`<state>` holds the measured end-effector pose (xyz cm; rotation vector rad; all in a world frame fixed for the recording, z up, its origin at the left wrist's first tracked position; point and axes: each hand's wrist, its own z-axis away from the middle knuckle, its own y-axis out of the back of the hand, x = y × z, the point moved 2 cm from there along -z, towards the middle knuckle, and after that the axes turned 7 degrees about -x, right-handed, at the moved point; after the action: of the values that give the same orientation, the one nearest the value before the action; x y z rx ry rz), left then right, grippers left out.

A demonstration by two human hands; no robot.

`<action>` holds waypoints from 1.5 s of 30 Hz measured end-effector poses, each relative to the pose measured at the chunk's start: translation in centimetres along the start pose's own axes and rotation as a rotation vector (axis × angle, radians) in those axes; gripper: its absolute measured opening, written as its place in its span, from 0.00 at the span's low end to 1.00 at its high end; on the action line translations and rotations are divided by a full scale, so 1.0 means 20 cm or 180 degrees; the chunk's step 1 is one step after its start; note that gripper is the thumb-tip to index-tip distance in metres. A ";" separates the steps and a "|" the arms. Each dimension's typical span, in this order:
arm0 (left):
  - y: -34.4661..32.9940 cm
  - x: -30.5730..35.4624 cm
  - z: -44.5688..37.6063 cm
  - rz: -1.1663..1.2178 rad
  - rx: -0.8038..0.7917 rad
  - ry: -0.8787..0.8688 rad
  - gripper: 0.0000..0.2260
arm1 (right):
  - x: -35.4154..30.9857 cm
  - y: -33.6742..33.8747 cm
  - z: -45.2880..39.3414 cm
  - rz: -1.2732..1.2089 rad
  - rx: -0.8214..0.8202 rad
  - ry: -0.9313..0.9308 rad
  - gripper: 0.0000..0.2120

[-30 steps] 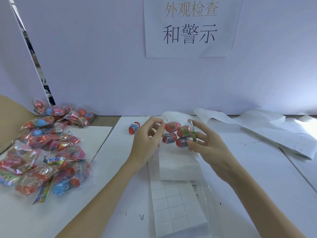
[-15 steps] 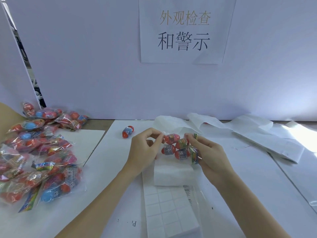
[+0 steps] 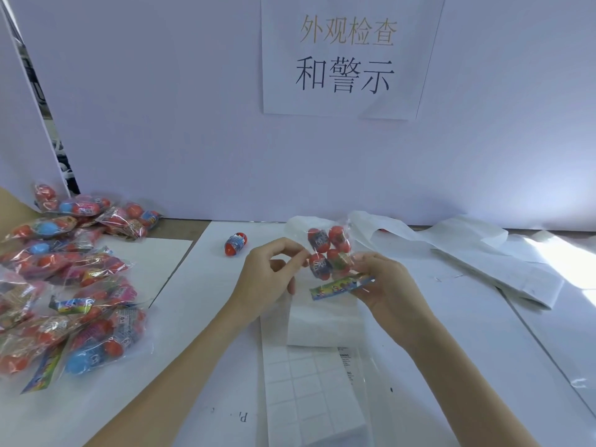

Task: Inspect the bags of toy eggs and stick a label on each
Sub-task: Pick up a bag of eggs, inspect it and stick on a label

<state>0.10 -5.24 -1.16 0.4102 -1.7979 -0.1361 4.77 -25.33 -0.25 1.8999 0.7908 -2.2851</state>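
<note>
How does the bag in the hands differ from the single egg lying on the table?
The bag is held up off the table, pinched by the left hand and gripped by the right hand; the loose egg lies untouched on the white sheet. The bag holds four eggs in clear plastic with a colourful header strip; the loose egg is alone and unbagged. Both show red eggs with a printed band.

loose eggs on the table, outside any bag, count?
1. A single loose toy egg lies on the white paper left of the left hand. Others may be hidden behind the held bag or pile of bags.
</note>
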 end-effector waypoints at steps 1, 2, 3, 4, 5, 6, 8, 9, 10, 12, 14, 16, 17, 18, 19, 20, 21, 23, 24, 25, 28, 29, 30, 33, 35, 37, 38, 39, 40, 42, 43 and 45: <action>0.01 0.00 0.00 0.0031 0.0023 -0.0004 0.04 | 0.00 0.00 0.00 0.0173 -0.0086 -0.0055 0.08; 0.01 0.00 0.00 0.0062 0.0019 -0.0010 0.04 | -0.01 -0.01 0.00 0.0367 -0.0144 -0.0093 0.09; 0.01 0.00 0.00 0.0080 -0.0003 -0.0016 0.03 | -0.01 -0.01 0.01 0.0550 -0.0163 -0.0131 0.09; 0.01 0.00 0.00 0.0080 -0.0033 -0.0015 0.03 | -0.01 -0.02 0.01 0.0732 -0.0157 -0.0159 0.12; 0.01 0.00 0.00 0.0066 -0.0064 -0.0009 0.03 | -0.02 -0.02 0.02 0.0988 -0.0138 -0.0151 0.17; 0.01 0.00 0.00 0.0046 -0.0083 -0.0005 0.03 | -0.02 -0.02 0.03 0.1293 -0.0118 -0.0070 0.22; 0.01 0.00 0.00 0.0035 -0.0054 -0.0007 0.04 | -0.03 -0.03 0.04 0.1677 -0.0118 0.0233 0.30; 0.01 0.00 0.00 0.0053 -0.0033 -0.0006 0.04 | -0.03 -0.04 0.04 0.1671 -0.0143 0.0382 0.31; 0.01 0.00 0.00 0.0076 -0.0030 -0.0002 0.05 | -0.03 -0.06 0.05 0.1607 -0.0160 0.0536 0.29; 0.01 0.01 0.00 0.0115 -0.0060 0.0003 0.05 | -0.03 -0.06 0.05 0.1587 -0.0093 0.0829 0.21; 0.01 0.02 0.01 0.0130 -0.0080 -0.0016 0.05 | -0.04 -0.04 0.04 0.1540 -0.0025 0.0916 0.16; 0.02 0.03 0.00 0.0072 -0.0029 -0.0071 0.06 | -0.04 -0.04 0.04 0.1458 0.0003 0.0835 0.15; 0.02 0.03 0.00 0.0034 0.0021 -0.0137 0.06 | -0.04 -0.03 0.03 0.1537 0.0077 0.0834 0.15; 0.02 0.03 0.00 -0.0021 0.0093 -0.0234 0.06 | -0.04 -0.02 0.03 0.1810 0.0211 0.0909 0.16; 0.02 0.04 0.00 -0.0111 0.0186 -0.0340 0.05 | -0.04 -0.02 0.03 0.2222 0.0376 0.1049 0.18; 0.02 0.04 0.00 -0.0219 0.0281 -0.0420 0.04 | -0.05 -0.02 0.04 0.2619 0.0513 0.1178 0.19; 0.02 0.03 0.01 -0.0276 0.0343 -0.0441 0.04 | -0.06 -0.02 0.04 0.2797 0.0565 0.1285 0.20; 0.02 0.03 0.01 -0.0082 0.0323 -0.0273 0.02 | -0.06 -0.03 0.05 0.2361 0.0305 0.1296 0.16; 0.02 0.03 0.01 0.0149 0.0262 -0.0159 0.02 | -0.06 -0.04 0.06 0.1907 0.0063 0.1252 0.12; 0.01 0.04 0.01 0.0445 0.0189 -0.0066 0.06 | -0.06 -0.06 0.06 0.1495 -0.0206 0.1175 0.12; -0.01 0.08 0.00 0.1277 -0.0018 0.0133 0.21 | -0.05 -0.09 0.07 0.1165 -0.0587 0.1015 0.16; -0.02 0.09 0.00 0.1411 -0.0037 0.0143 0.22 | -0.05 -0.09 0.07 0.1188 -0.0577 0.1098 0.13; -0.02 0.09 0.00 0.1474 -0.0016 0.0133 0.21 | -0.06 -0.09 0.07 0.1235 -0.0515 0.1187 0.11; -0.03 0.06 0.01 0.1472 0.0073 0.0126 0.15 | -0.04 -0.08 0.06 0.1297 -0.0314 0.1193 0.21; -0.03 0.04 0.01 0.1531 0.0026 0.0125 0.16 | -0.03 -0.09 0.05 0.1203 -0.0253 0.1079 0.25; -0.04 0.04 0.01 0.1553 -0.0022 0.0131 0.18 | -0.01 -0.08 0.04 0.1107 -0.0166 0.0939 0.26; -0.04 0.04 0.00 0.1549 -0.0042 0.0134 0.19 | -0.01 -0.08 0.04 0.1084 -0.0107 0.0876 0.25; -0.04 0.04 0.00 0.1558 -0.0062 0.0130 0.19 | 0.00 -0.08 0.03 0.1079 -0.0065 0.0820 0.22; -0.04 0.04 0.00 0.1583 -0.0082 0.0128 0.18 | 0.00 -0.08 0.03 0.1088 -0.0041 0.0772 0.20; -0.06 0.04 0.01 0.1645 -0.0069 0.0170 0.16 | 0.00 -0.09 0.03 0.1145 -0.0041 0.0723 0.15; -0.06 0.04 0.01 0.1652 -0.0023 0.0212 0.15 | 0.01 -0.09 0.04 0.1156 -0.0045 0.0714 0.13; -0.07 0.02 0.01 0.1617 0.0065 0.0274 0.14 | 0.02 -0.10 0.04 0.1115 -0.0027 0.0690 0.08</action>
<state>0.04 -6.72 -1.31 -0.0348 -1.7648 0.2516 3.20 -23.75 0.13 2.1101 0.4369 -1.8922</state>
